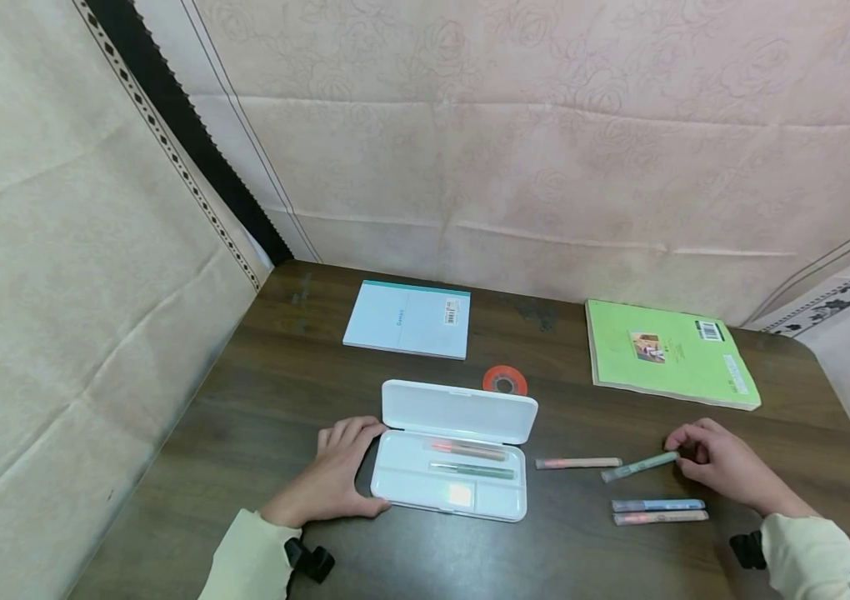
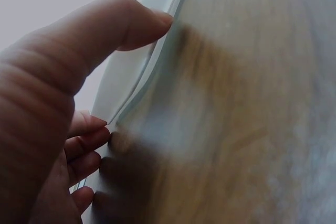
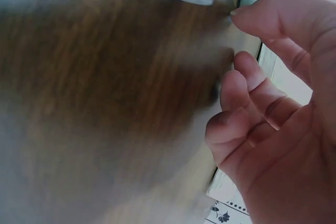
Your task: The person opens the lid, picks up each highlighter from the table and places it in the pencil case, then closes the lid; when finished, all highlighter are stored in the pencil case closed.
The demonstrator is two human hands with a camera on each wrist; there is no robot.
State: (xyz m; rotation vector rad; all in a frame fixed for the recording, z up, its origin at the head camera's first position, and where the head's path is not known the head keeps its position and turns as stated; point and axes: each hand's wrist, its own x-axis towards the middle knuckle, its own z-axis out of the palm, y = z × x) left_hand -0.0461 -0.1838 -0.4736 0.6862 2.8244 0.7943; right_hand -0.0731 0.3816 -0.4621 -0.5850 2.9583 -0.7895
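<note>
An open white pencil case lies in the middle of the table, with a pinkish pen and a green pen inside. My left hand holds its left end, thumb at the front corner and fingers toward the hinge; the left wrist view shows the thumb on the case's edge. On the right, my right hand pinches the end of another green pen. Its clear-capped end points left, toward a pink pen. Below these lie a blue pen and a second pink pen, side by side.
Behind the case sits a red tape roll, close to its raised lid. A light blue notebook lies at the back left. A green book lies at the back right, beyond my right hand. Patterned cloth hangs behind the table.
</note>
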